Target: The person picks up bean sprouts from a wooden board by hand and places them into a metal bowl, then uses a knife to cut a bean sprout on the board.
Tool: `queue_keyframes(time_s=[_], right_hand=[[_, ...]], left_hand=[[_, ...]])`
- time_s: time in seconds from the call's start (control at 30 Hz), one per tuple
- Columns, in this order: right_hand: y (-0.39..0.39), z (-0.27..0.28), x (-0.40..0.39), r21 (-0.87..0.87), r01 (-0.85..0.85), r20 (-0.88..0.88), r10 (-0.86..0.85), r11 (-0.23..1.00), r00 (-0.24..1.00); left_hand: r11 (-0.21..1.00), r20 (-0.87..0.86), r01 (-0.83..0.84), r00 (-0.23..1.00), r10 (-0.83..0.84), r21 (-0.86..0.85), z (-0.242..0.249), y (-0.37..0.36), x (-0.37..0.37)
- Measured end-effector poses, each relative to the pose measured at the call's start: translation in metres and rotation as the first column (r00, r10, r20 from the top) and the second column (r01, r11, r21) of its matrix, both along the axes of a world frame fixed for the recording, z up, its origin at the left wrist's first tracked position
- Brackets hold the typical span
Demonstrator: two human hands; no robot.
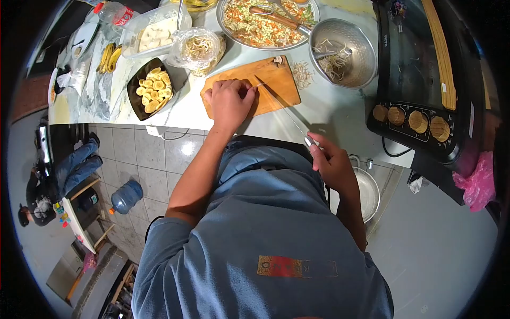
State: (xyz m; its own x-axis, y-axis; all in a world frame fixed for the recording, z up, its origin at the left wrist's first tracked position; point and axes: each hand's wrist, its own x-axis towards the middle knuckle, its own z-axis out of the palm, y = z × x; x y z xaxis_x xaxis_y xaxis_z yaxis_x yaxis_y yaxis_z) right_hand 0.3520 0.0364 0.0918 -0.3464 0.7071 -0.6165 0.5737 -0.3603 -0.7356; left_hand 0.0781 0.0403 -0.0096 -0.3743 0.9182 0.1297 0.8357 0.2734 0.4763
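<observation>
My right hand (330, 160) is closed round the handle of a long knife (287, 110). Its blade slants up and left over a wooden cutting board (281, 87), with the tip near my left fingers. On the board rests my left hand (232, 101), fingers curled and pressed together; whatever they hold is mostly hidden, with only a small pale bit at the fingertips. A small dark and whitish scrap (277, 60) lies at the board's far edge. Thin pale bean sprouts (302, 75) are scattered just right of the board.
Left of the board are a dark bowl (133, 95) of banana slices and a plastic bag (197, 50) of sprouts. Behind stands a big tray (222, 24) of chopped vegetables. A metal pot (366, 66) and a toaster oven (414, 58) are right. A person (40, 196) is far left.
</observation>
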Motion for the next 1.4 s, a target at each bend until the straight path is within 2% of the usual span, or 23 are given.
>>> queue_keyframes(time_s=[0.13, 0.2, 0.4, 0.53, 0.63, 0.73, 0.8, 0.83, 0.9, 0.97, 1.03, 1.07, 1.17, 1.2, 1.23, 1.3, 1.37, 1.4], right_hand=[[-0.001, 0.0, -0.007, 0.054, 0.019, 0.001, -0.019, 0.998, 1.0], [0.0, 0.008, -0.012, 0.088, 0.0, 0.085, -0.008, 0.996, 0.996], [-0.008, -0.001, -0.005, 0.145, 0.002, 0.128, -0.02, 0.989, 0.992], [-0.01, 0.002, 0.004, 0.11, 0.057, 0.125, -0.07, 0.992, 0.99], [-0.008, -0.006, 0.021, 0.157, 0.11, 0.13, -0.131, 0.981, 0.983], [-0.003, -0.01, 0.036, 0.215, 0.144, 0.059, -0.16, 0.966, 0.985], [-0.001, -0.006, 0.041, 0.116, 0.24, -0.028, -0.238, 0.964, 0.971], [-0.001, -0.004, 0.043, 0.123, 0.255, -0.033, -0.253, 0.959, 0.967], [-0.003, -0.002, 0.046, 0.09, 0.241, 0.043, -0.245, 0.966, 0.969], [-0.009, -0.004, 0.049, 0.091, 0.262, 0.009, -0.264, 0.961, 0.964], [-0.013, -0.008, 0.049, 0.099, 0.279, -0.034, -0.277, 0.955, 0.96], [-0.017, -0.011, 0.048, 0.102, 0.275, -0.039, -0.273, 0.956, 0.961], [-0.023, -0.014, 0.055, 0.136, 0.239, -0.022, -0.238, 0.961, 0.971], [-0.022, -0.007, 0.053, 0.157, 0.216, 0.006, -0.219, 0.964, 0.976], [-0.022, -0.003, 0.053, 0.174, 0.188, 0.035, -0.196, 0.967, 0.98], [-0.025, -0.004, 0.06, 0.2, 0.224, 0.0, -0.228, 0.954, 0.974], [-0.025, -0.006, 0.066, 0.215, 0.25, -0.035, -0.248, 0.944, 0.968], [-0.024, -0.008, 0.069, 0.221, 0.251, -0.038, -0.249, 0.943, 0.968]], left_hand=[[1.0, 0.013, -0.005, 1.0, 0.005, -0.027, 0.004, 0.001, 0.0], [1.0, 0.028, -0.005, 1.0, 0.006, -0.015, 0.001, 0.001, 0.0], [0.999, 0.015, -0.011, 1.0, 0.012, -0.042, 0.002, 0.001, 0.0], [0.999, 0.007, -0.013, 1.0, 0.013, -0.035, 0.003, 0.002, 0.0], [1.0, -0.043, -0.01, 0.999, 0.009, -0.022, 0.004, 0.002, 0.0], [0.999, -0.052, 0.0, 0.999, -0.002, -0.042, 0.006, 0.006, -0.003], [0.998, 0.011, -0.003, 1.0, 0.004, -0.061, 0.013, 0.012, -0.003], [0.999, 0.008, 0.012, 1.0, -0.012, -0.052, 0.015, 0.018, -0.005], [0.998, 0.227, 0.034, 0.974, -0.02, -0.056, 0.02, 0.033, -0.005], [0.997, 0.236, 0.069, 0.969, -0.075, 0.034, 0.03, 0.054, 0.004], [0.983, 0.493, 0.149, 0.851, -0.183, 0.107, 0.04, 0.078, 0.018], [0.985, 0.538, 0.156, 0.825, -0.173, 0.078, 0.054, 0.09, 0.03], [0.948, 0.455, 0.281, 0.832, -0.318, 0.148, 0.049, 0.129, 0.052], [0.924, 0.44, 0.303, 0.815, -0.378, 0.233, 0.034, 0.142, 0.055], [0.919, 0.441, 0.315, 0.808, -0.39, 0.236, 0.041, 0.147, 0.06], [0.945, 0.338, 0.325, 0.888, -0.313, 0.023, 0.062, 0.157, 0.071], [0.948, 0.355, 0.316, 0.884, -0.304, 0.025, 0.063, 0.156, 0.071], [0.95, 0.385, 0.298, 0.869, -0.311, 0.095, 0.062, 0.153, 0.068]])
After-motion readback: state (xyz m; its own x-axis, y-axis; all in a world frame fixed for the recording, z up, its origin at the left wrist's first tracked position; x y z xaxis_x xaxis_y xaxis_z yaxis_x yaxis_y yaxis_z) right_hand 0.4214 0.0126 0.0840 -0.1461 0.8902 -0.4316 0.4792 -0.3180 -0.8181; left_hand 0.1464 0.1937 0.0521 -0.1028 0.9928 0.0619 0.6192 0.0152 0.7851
